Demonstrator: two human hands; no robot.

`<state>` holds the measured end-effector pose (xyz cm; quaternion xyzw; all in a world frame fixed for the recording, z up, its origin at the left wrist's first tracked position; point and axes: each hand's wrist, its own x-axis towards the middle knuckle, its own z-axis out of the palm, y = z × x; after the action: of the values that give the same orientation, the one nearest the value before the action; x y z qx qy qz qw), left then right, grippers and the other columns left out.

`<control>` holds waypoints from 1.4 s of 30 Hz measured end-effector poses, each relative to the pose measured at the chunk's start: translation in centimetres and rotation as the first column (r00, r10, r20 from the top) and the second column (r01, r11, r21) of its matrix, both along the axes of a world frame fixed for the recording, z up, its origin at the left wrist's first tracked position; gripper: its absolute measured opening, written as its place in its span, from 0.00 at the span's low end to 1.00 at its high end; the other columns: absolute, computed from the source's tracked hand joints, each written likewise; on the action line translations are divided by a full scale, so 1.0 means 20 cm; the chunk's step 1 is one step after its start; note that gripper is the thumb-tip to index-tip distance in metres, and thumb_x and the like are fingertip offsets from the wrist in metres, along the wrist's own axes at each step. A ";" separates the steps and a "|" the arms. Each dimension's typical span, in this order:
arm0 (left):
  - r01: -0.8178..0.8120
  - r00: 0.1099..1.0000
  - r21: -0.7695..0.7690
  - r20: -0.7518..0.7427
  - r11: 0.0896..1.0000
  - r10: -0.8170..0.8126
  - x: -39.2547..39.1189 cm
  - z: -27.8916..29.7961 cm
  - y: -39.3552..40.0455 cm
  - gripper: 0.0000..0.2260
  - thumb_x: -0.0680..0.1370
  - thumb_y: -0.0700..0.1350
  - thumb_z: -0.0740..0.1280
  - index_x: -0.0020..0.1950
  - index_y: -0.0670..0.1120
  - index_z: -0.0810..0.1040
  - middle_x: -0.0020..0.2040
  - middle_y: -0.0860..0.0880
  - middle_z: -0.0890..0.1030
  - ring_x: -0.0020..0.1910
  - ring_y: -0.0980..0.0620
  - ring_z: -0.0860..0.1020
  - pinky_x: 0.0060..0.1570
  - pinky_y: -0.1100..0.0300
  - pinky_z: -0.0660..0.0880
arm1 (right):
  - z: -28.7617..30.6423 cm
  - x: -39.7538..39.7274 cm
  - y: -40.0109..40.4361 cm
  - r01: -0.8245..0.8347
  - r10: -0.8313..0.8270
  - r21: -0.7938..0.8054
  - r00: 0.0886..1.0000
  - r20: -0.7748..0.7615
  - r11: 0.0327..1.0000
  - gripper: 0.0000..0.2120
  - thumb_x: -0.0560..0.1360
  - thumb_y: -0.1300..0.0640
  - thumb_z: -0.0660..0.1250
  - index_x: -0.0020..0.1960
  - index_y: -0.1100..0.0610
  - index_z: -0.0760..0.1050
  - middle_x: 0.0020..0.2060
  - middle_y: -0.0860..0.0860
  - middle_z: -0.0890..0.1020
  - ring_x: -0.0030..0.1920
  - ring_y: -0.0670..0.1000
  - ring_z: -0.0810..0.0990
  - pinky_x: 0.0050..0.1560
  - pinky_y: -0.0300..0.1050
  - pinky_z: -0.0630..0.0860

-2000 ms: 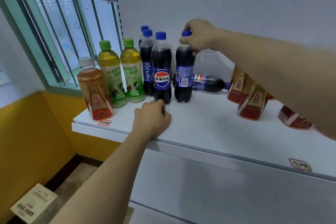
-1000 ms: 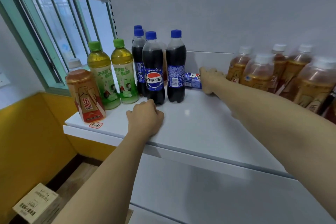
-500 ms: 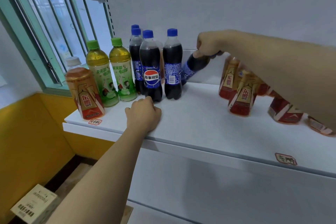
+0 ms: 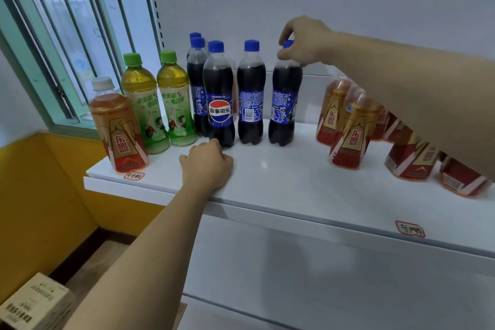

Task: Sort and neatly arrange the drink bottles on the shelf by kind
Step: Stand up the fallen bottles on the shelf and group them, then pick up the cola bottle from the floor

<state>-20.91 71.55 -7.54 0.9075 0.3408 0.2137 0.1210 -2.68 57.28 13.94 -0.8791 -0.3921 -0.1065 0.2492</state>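
Cola bottle [image 4: 285, 104] stands upright, our right hand [image 4: 302, 40] pinching its cap; left hand [image 4: 207, 166] rests clenched on shelf [image 4: 294, 185]. We advise closing the row gap.

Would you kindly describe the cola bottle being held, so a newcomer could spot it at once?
On the white shelf stands a cluster of dark cola bottles with blue caps. The held cola bottle is the rightmost, next to the orange bottles. It alone has the right hand gripping its cap.

百事可乐 on cola bottle [image 4: 219, 99]
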 end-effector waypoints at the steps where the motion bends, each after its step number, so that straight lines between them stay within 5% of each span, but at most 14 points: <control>1: 0.001 1.000 -0.002 0.001 1.000 -0.001 0.00 0.00 0.00 0.05 0.78 0.47 0.61 0.48 0.47 0.73 0.47 0.46 0.80 0.51 0.41 0.76 0.54 0.45 0.68 | 0.00 0.00 -0.01 0.001 -0.001 -0.008 1.000 -0.005 1.000 0.18 0.77 0.53 0.73 0.65 0.57 0.76 0.56 0.53 0.76 0.54 0.57 0.80 0.57 0.52 0.81; 5: 0.004 1.000 -0.016 -0.005 1.000 -0.004 0.00 0.01 -0.01 0.05 0.79 0.48 0.61 0.49 0.47 0.74 0.47 0.46 0.80 0.52 0.41 0.76 0.57 0.44 0.70 | -0.04 -0.04 -0.10 -0.056 0.058 0.041 0.996 -0.062 0.998 0.27 0.75 0.53 0.73 0.71 0.53 0.67 0.58 0.54 0.75 0.51 0.54 0.80 0.52 0.51 0.82; 8: 0.001 1.000 -0.017 0.001 1.000 -0.001 0.00 0.01 -0.01 0.05 0.79 0.48 0.62 0.48 0.47 0.74 0.47 0.47 0.80 0.51 0.42 0.76 0.57 0.44 0.70 | -0.06 -0.09 -0.21 -0.095 0.094 0.021 0.994 0.064 0.995 0.29 0.75 0.50 0.73 0.72 0.52 0.65 0.59 0.52 0.73 0.53 0.54 0.76 0.48 0.45 0.73; 18: 0.192 0.979 -0.027 0.068 0.981 -0.190 -0.07 0.03 -0.06 0.08 0.78 0.51 0.66 0.41 0.49 0.74 0.40 0.46 0.80 0.41 0.44 0.77 0.38 0.53 0.70 | -0.17 -0.45 -0.85 -0.010 0.053 -0.142 0.951 0.305 0.990 0.21 0.82 0.49 0.64 0.74 0.49 0.67 0.70 0.52 0.69 0.68 0.52 0.70 0.66 0.49 0.71; 26: 0.293 0.944 0.084 -0.182 0.953 -0.274 -0.21 0.01 -0.24 0.17 0.82 0.58 0.59 0.60 0.47 0.74 0.61 0.39 0.75 0.61 0.37 0.71 0.59 0.41 0.69 | -0.47 -0.79 -1.35 0.217 -0.159 -0.246 0.959 0.237 0.945 0.25 0.78 0.51 0.69 0.73 0.52 0.68 0.67 0.54 0.72 0.65 0.55 0.71 0.65 0.52 0.72; 33: 0.348 0.937 0.200 -0.029 0.916 -0.349 -0.48 -0.17 -0.57 0.20 0.83 0.55 0.58 0.69 0.45 0.73 0.69 0.37 0.72 0.70 0.36 0.68 0.70 0.36 0.58 | -0.62 -1.12 -1.57 0.293 -0.244 -0.283 0.950 0.196 0.913 0.31 0.79 0.49 0.68 0.78 0.54 0.63 0.71 0.55 0.69 0.69 0.57 0.68 0.69 0.57 0.70; 38: 0.593 0.787 0.258 0.011 0.763 -0.616 -0.55 -0.30 -0.97 0.17 0.81 0.49 0.64 0.69 0.45 0.74 0.73 0.38 0.68 0.73 0.38 0.65 0.69 0.38 0.61 | -0.65 -1.34 -1.77 0.343 -0.289 -0.336 0.936 0.200 0.877 0.33 0.79 0.49 0.67 0.80 0.54 0.59 0.74 0.55 0.66 0.72 0.57 0.66 0.72 0.58 0.68; 42: 0.831 0.548 0.201 -0.138 0.519 -0.825 -0.50 -0.33 -1.40 0.18 0.83 0.52 0.61 0.71 0.47 0.73 0.73 0.41 0.69 0.71 0.39 0.67 0.69 0.40 0.63 | -0.64 -1.50 -2.06 0.452 -0.415 -0.350 0.892 0.177 0.821 0.33 0.79 0.49 0.67 0.80 0.52 0.58 0.76 0.55 0.64 0.74 0.58 0.63 0.72 0.61 0.66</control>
<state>-30.92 43.60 -14.20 0.9701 -0.1588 0.1590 0.0918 -32.63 16.00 1.07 -0.9705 -0.2060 -0.1227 0.0238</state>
